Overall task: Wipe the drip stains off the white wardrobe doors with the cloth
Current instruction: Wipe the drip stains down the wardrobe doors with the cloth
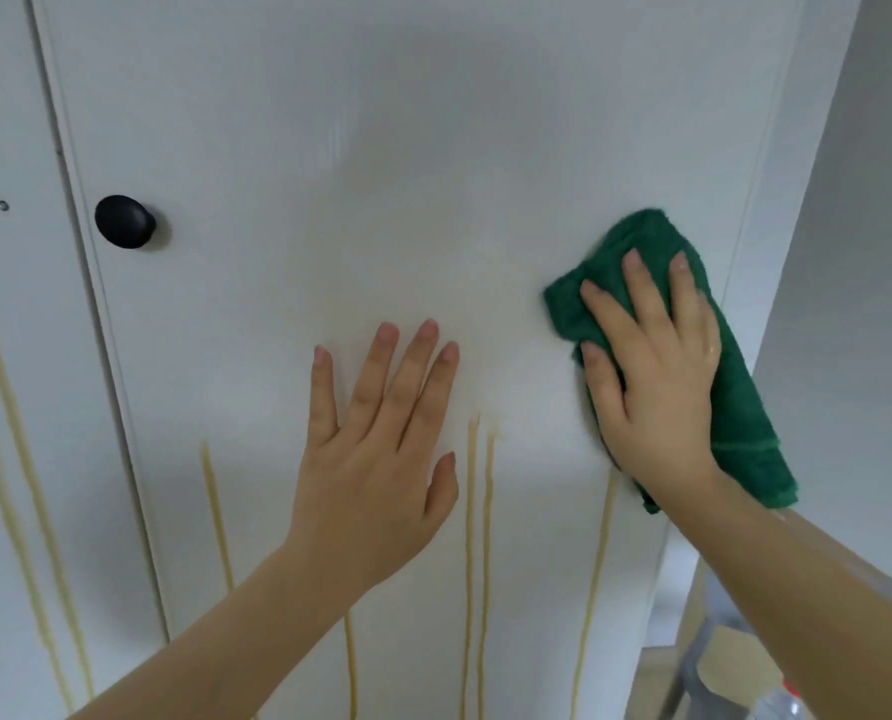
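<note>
The right-hand wardrobe door (381,122) fills most of the view; we see its upper part white, with a faint yellowish smear at the centre. The left-hand wardrobe door (2,330) shows as a strip at the left edge. Yellow drip stains (470,537) run down the lower half of both doors, several between and below the two hands. The left hand (376,459) lies flat on the right-hand door near its middle, fingers straight and spread, holding nothing. The right hand (651,371) presses the green cloth (740,407) against the same door close to its right edge, fingers extended over the fabric and not curled round it. The cloth is folded, and its lower end hangs past the wrist. A black knob (123,221) sits at the door's left side. A grey frame (703,641) stands at the lower right.
</note>
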